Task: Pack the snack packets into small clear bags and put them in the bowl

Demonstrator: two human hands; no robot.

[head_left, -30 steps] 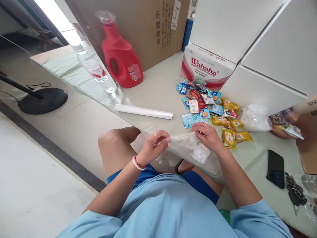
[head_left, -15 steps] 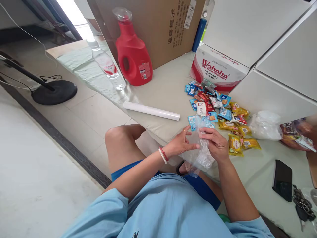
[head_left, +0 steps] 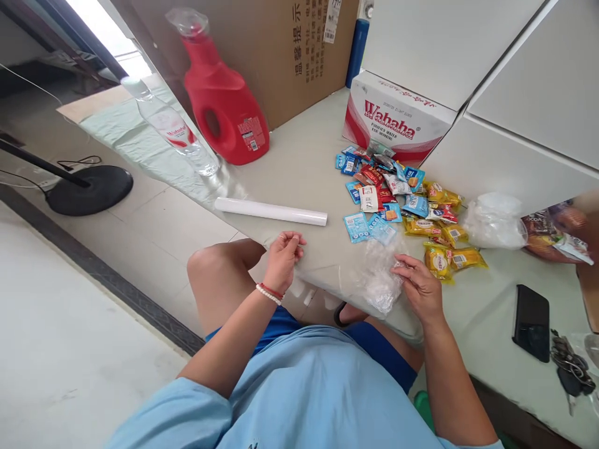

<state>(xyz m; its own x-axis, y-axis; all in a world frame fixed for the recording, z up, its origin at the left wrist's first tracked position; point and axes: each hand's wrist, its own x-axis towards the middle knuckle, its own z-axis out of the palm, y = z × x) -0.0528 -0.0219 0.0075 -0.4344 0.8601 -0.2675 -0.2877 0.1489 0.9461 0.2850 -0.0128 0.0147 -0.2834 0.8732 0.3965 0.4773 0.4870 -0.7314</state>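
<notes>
My left hand (head_left: pixel 284 257) is closed in a pinch near the table's front edge. A faint clear plastic bag (head_left: pixel 322 275) stretches rightward from its fingertips, its outline hard to make out. My right hand (head_left: pixel 420 285) is open, with fingers loosely curled and apart. Its fingertips are at the right side of a crumpled heap of clear plastic bags (head_left: pixel 381 284). Beyond that heap, several small blue, red and white snack packets (head_left: pixel 374 187) are scattered. Yellow-wrapped snacks (head_left: pixel 438 262) lie past my right hand.
A white roll (head_left: pixel 271 211) lies left of the packets. Behind stand a water bottle (head_left: pixel 175 130), a red detergent jug (head_left: pixel 229 106) and a Wahaba-type red-and-white carton (head_left: pixel 397 121). At right are a bundled white plastic bag (head_left: pixel 495 221), a phone (head_left: pixel 531 322) and keys (head_left: pixel 571 368).
My left hand has moved left, away from my right hand, drawing the clear bag with it. My right hand has moved slightly right, and the crumpled heap now rests on the table. The view has shifted.
</notes>
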